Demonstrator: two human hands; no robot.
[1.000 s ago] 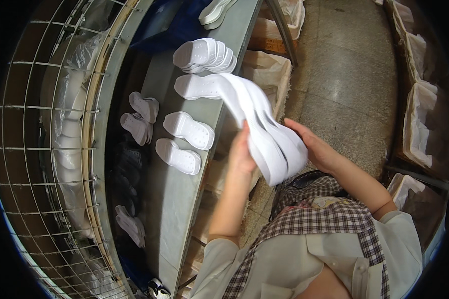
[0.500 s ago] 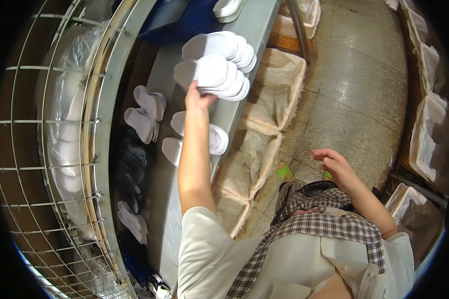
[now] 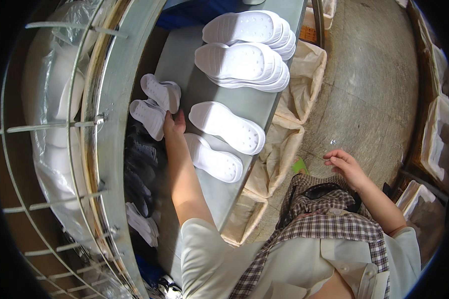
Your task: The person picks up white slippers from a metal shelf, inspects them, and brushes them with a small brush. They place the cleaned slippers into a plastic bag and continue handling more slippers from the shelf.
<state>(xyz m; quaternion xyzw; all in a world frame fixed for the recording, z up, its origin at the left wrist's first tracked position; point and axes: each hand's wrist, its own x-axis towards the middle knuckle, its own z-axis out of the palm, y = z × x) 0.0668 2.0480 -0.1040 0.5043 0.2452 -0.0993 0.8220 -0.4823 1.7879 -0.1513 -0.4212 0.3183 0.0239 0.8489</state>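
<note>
White perforated shoe soles point(image 3: 242, 62) lie in two seemingly finished stacks on a grey metal bench point(image 3: 184, 55); smaller white soles point(image 3: 148, 114) seem left. The left hand point(image 3: 174, 124) is at these, grip unclear; the right hand point(image 3: 348, 169) is empty, loosely spread.

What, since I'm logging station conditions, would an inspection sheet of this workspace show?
Surface: grey metal bench, partly shaded.
Job's things: two stacks of white soles; more white soles nearer the person; smaller white soles toward the left.
Clutter: dark shapes, too dim to identify; blue container.
Left hand: at the smaller white soles, contact unclear.
Right hand: fingers partly curled, nothing seen in it.
Cables: nothing seen.
Surroundings: wire rack at left; lined boxes right of the bench.
</note>
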